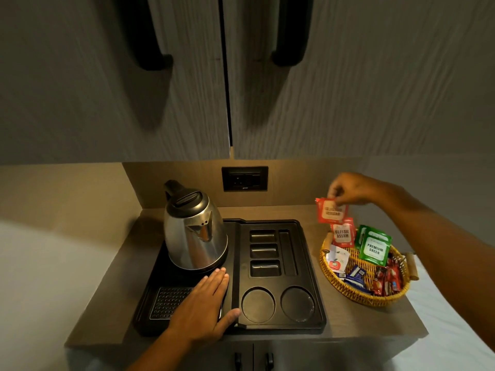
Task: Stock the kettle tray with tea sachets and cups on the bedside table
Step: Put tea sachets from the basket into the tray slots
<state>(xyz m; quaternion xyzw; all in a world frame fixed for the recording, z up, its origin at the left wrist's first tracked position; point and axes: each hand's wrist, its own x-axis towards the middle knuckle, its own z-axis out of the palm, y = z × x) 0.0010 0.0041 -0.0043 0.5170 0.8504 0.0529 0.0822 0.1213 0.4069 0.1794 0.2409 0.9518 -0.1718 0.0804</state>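
A black kettle tray (308, 263) lies on the wooden bedside table (112, 303). A steel kettle (194, 234) stands on its left half. The right half has three small slots, one long slot and two round cup wells, all bare. My left hand (206, 301) rests flat on the tray in front of the kettle, holding nothing. My right hand (356, 188) pinches a red tea sachet (330, 211) by its top edge, lifted above the wicker basket (356, 293). Another red sachet (342, 234) and green sachets (375, 249) stand in the basket. No cups are in view.
The basket at the right also holds white, blue and dark red packets. A black wall socket (245, 178) sits behind the tray. Cupboard doors with black handles (288, 30) hang overhead. White bedding lies to both sides of the table.
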